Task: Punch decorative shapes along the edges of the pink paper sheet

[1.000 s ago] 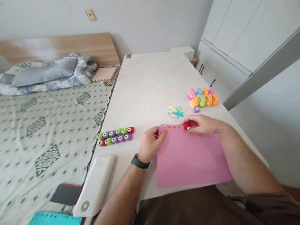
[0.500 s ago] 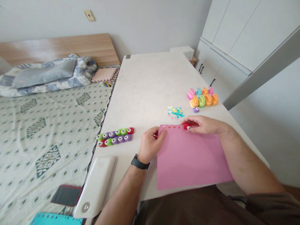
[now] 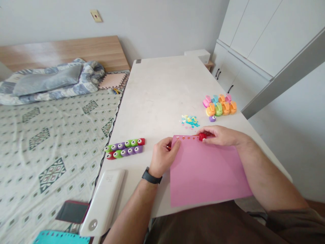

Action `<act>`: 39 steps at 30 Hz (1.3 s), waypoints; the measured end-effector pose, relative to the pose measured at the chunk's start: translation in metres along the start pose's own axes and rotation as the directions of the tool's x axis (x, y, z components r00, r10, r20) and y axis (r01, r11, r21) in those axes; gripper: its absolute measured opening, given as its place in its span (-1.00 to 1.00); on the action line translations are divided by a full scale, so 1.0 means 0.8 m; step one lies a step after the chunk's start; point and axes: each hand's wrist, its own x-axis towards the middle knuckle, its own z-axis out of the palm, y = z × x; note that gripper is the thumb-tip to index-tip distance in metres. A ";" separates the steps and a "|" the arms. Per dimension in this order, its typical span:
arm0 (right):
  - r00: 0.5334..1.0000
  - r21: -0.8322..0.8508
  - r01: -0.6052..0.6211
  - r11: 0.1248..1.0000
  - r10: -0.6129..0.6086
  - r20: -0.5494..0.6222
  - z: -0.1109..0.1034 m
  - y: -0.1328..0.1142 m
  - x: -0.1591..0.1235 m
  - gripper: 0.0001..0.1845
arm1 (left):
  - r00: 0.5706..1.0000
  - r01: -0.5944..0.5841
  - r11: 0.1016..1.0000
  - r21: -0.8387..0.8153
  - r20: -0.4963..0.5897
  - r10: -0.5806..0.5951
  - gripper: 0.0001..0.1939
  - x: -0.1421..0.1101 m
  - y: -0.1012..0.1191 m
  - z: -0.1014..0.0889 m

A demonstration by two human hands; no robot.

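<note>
A pink sheet of paper (image 3: 205, 173) lies at the table's near edge, with several small shapes punched along its far edge. My left hand (image 3: 165, 154) pinches its far left corner, thumb on top and fingers beneath. A bit of something red shows under that hand, too hidden to name. My right hand (image 3: 218, 135) is closed around a small red craft punch (image 3: 202, 137) set on the paper's far edge, right of the punched row. Just beyond the paper sits a loose pile of blue, yellow and pink paper cutouts (image 3: 191, 121).
Two rows of small punches (image 3: 124, 149) stand at the left table edge, near a white power bank (image 3: 104, 201). Larger colourful punches (image 3: 220, 105) and one purple punch (image 3: 212, 118) are at the right. A phone (image 3: 72, 211) and a turquoise punched sheet (image 3: 61, 237) lie lower left.
The white button on the red punch, visible before, is now covered by my right thumb or pressed in. Both hands and the paper keep nearly the same place.
</note>
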 end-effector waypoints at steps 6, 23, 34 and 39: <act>1.000 -0.041 -0.009 0.999 0.010 0.015 0.001 -0.001 0.001 -0.65 | 1.000 0.005 1.000 -0.019 0.006 -0.004 -0.67 0.000 0.002 0.000; 0.997 -0.132 -0.037 0.991 0.028 -0.073 0.010 -0.009 0.003 -0.75 | 1.000 0.005 0.999 -0.038 0.015 -0.005 -0.65 -0.001 0.001 0.000; 0.998 -0.135 -0.030 0.990 0.023 -0.051 0.008 -0.008 0.003 -0.76 | 1.000 -0.002 1.000 -0.017 0.005 0.002 -0.64 -0.001 0.004 -0.001; 0.998 -0.153 -0.034 0.988 0.024 -0.066 0.011 -0.009 0.004 -0.79 | 1.000 -0.002 1.000 -0.006 0.009 0.002 -0.66 -0.001 0.004 -0.001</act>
